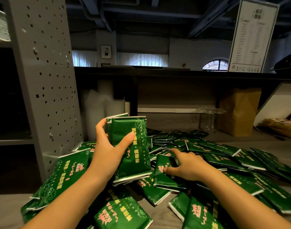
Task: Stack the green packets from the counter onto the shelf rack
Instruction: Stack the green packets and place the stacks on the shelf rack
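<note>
The left grip (108, 151) holds a small stack of green packets (138, 162) upright above the bench (7, 204), with the thumb on the front and the fingers curled behind. The right grip (186, 167) is low on the pile of green packets (224, 156), its fingers and thumb curled on one loose packet (164, 180). The grey perforated shelf rack (47, 80) stands at the left, just beside the pile.

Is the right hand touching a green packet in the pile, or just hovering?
Touching. The head view shows the right hand with its thumb flat on a green packet and its fingers curled over the packet's upper edge.
</note>
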`<action>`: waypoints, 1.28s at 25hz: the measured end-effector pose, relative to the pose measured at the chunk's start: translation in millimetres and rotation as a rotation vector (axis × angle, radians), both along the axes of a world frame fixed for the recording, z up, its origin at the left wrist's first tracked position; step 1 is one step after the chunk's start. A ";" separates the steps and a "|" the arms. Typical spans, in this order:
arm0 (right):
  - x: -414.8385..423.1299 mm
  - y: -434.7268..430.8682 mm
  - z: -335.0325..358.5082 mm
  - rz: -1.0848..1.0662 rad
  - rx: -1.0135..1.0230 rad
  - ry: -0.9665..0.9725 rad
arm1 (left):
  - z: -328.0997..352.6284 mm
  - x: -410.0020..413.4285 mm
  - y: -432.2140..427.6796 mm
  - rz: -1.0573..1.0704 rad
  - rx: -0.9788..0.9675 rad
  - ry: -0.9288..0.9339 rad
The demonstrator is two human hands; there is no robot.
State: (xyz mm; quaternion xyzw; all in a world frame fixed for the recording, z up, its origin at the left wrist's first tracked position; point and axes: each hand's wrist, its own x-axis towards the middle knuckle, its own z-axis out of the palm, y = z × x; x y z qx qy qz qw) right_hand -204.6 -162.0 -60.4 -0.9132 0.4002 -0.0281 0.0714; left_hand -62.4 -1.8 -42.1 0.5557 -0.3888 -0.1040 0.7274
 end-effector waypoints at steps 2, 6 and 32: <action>-1.8 2.3 2.3 0.050 0.072 -0.102 | -0.1 -0.8 0.0 0.007 0.007 -0.018; -1.3 14.6 13.6 0.204 0.205 -0.649 | -0.5 -1.2 -0.3 0.016 0.038 -0.075; 16.1 66.8 4.0 0.449 0.386 -1.163 | -13.8 -16.8 -9.2 -0.093 0.077 0.057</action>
